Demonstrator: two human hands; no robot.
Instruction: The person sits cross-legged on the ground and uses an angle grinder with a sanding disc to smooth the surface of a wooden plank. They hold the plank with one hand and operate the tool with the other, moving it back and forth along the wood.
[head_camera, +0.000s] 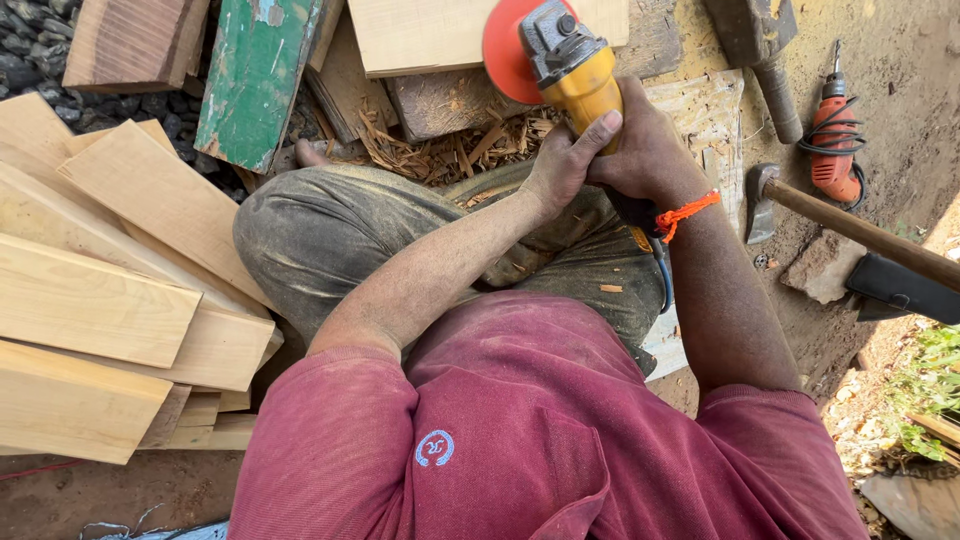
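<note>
Both hands grip a yellow angle grinder (575, 75) above the lap.
Left hand (568, 160) and right hand (645, 150) are closed around its body, red disc (505, 45) forward; planks (110, 290) left, hammer (850, 225) right.

Working outside in bright sun, sitting on bare dirt ground (900, 60). Pale planks (100, 300) stacked to my left over dark gravel (30, 40), a green painted board (250, 80) ahead, wood shavings (440, 150) scattered around, weeds (930, 390) on my right.
</note>
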